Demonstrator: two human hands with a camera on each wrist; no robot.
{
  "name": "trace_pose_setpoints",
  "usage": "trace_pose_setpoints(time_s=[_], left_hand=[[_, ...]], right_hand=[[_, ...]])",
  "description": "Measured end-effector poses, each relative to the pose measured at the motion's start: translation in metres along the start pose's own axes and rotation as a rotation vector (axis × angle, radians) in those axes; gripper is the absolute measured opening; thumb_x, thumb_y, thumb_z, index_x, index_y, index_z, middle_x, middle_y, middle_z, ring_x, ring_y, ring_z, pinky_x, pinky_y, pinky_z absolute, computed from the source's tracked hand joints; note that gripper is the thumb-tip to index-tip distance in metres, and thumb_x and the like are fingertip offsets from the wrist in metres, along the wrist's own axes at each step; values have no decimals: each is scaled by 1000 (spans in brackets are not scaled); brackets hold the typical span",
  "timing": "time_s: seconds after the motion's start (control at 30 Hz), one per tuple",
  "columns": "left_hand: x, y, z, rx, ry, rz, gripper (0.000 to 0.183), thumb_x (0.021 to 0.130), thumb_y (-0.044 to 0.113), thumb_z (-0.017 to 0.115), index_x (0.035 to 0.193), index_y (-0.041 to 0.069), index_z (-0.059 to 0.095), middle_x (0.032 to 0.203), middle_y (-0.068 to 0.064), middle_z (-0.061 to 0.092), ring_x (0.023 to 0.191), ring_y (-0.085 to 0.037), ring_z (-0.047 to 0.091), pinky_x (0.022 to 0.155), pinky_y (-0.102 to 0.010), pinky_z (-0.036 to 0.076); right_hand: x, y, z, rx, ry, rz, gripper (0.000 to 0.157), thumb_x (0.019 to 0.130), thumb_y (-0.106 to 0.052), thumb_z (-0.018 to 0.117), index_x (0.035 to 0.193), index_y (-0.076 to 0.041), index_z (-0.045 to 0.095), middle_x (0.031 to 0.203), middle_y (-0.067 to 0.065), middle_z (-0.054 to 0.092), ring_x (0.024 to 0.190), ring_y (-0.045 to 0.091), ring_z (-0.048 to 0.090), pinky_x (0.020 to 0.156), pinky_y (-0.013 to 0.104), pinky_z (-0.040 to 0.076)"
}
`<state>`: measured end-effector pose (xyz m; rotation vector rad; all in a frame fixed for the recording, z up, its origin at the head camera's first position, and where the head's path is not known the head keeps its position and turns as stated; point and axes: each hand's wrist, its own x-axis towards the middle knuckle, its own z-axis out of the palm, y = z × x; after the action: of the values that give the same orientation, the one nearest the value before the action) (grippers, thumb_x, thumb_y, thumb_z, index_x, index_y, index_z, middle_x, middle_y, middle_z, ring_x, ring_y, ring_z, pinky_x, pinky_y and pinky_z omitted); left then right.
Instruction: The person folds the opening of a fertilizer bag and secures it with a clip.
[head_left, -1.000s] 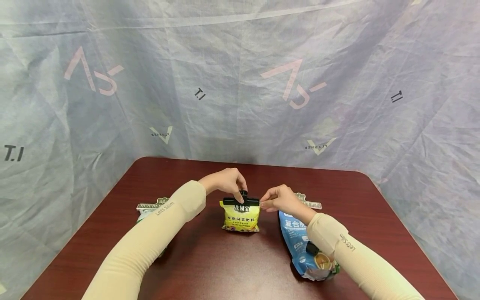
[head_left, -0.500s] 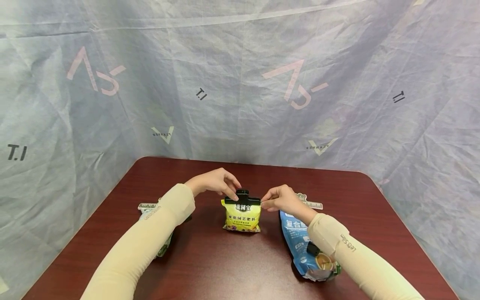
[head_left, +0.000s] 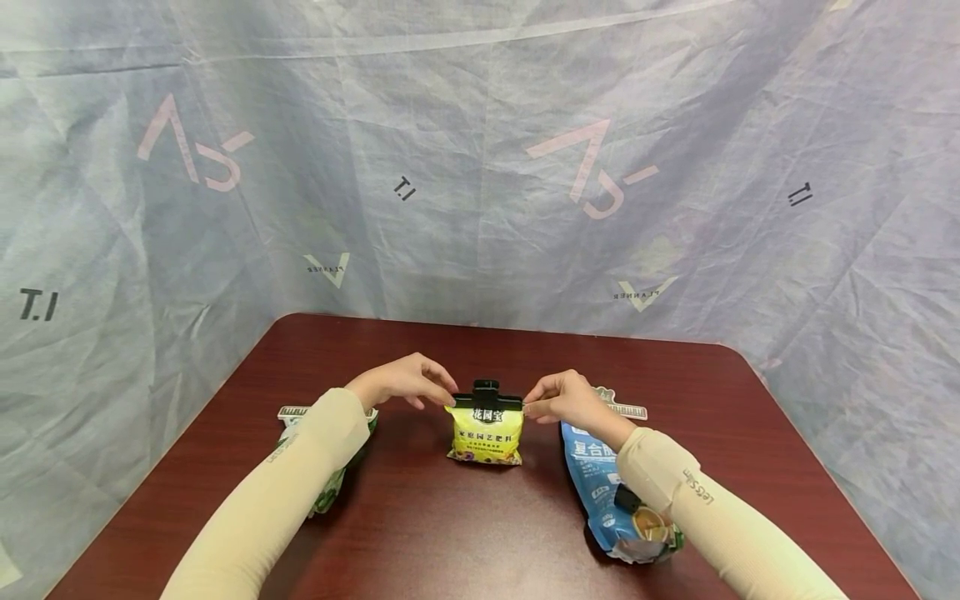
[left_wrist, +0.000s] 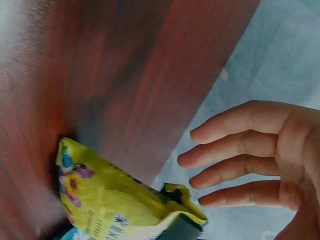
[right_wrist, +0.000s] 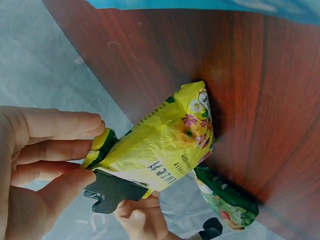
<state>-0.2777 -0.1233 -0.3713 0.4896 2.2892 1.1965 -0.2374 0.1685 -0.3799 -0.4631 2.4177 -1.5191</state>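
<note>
A small yellow bag of garden fertilizer stands upright mid-table, with a black sealing clip across its top. My right hand pinches the bag's upper right corner between thumb and fingers, as the right wrist view shows beside the clip's end. At the opposite corner is my left hand, its fingers loosely extended and spaced out in the left wrist view. Its thumb is near the bag's upper left corner; whether it touches I cannot tell.
A blue fertilizer bag with a black clip lies at the right, partly under my right forearm. A green and white bag lies at the left, mostly behind my left sleeve. Grey cloth hangs behind the dark red table.
My left hand has let go of the clip's middle handle and moved left and down to the bag's left corner. The right hand keeps its pinch.
</note>
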Motion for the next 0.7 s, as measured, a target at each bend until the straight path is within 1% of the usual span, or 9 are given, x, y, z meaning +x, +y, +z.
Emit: trace_pose_setpoints(time_s=[0.13,0.27,0.47,0.6,0.7], left_hand=[[-2,-6,6,-33,17,15,33,73,17,77,104,9,68,95,-3,67,86,-18,64,76,-42,51],[-3,-12,9,-92,32,37,32,75,11,75,104,5,67,100,-7,66,87,-20,64,74,-41,52],[-3,-19,13,-186,32,68,28,78,13,72,104,2,66,105,-9,62,96,-22,60,75,-42,52],[-3,-23,15,-232,30,68,28,79,13,72,103,1,66,103,-9,63,93,-23,62,75,-40,52],[-3,-26,16,-253,35,73,29,79,14,71,103,-1,65,100,-10,64,90,-24,63,75,-40,52]], right_hand=[[0,0,0,-1,1,-5,11,78,-6,70,88,0,70,84,19,67,73,21,66,64,34,54],[-1,-1,-1,4,-5,-8,11,79,-5,70,88,1,69,84,17,68,73,21,66,64,34,54],[0,0,-1,23,-18,0,12,78,-6,70,88,1,69,85,20,67,74,22,66,65,35,54],[1,2,0,45,-26,-1,14,78,-5,71,89,3,68,85,21,66,74,20,66,65,35,54],[-5,-9,1,64,-43,1,17,79,-2,69,91,8,65,86,24,65,74,20,66,67,38,54]])
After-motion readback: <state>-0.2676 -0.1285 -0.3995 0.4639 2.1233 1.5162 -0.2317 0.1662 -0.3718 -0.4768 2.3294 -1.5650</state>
